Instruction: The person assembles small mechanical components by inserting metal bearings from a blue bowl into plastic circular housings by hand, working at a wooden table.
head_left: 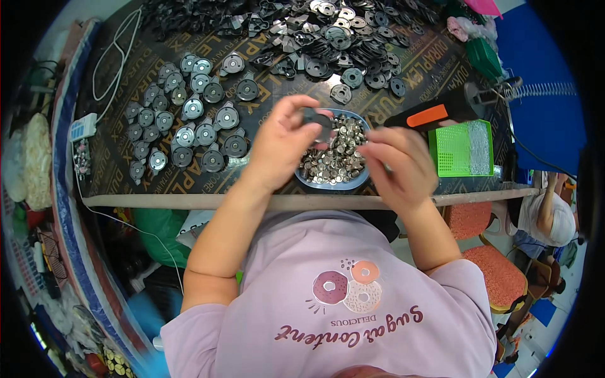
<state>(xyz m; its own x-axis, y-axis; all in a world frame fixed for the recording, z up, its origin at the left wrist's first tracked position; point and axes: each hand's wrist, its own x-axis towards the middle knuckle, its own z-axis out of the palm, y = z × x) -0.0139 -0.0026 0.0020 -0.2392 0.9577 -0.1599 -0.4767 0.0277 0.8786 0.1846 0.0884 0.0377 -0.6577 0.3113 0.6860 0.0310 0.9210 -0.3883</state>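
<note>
My left hand point(283, 142) is closed, pinching a dark round disc-shaped part point(322, 126) over the left edge of a blue bowl point(334, 186). Small shiny round metal pieces point(346, 148) fill that bowl. To its right, my right hand point(403, 167) has its thumb and fingertips drawn together, a little blurred by motion. Whatever sits between those fingertips is too small to make out. On the left of the table, several round dark assemblies with silvery centres point(192, 108) lie spread out, apart from my hands.
Loose dark plates and discs point(340, 44) are heaped along the far side. A black and orange power screwdriver point(428, 116) hangs on a coiled spring point(542, 90) at right, beside a green tray point(435, 154). A white cable point(113, 57) runs down the left side.
</note>
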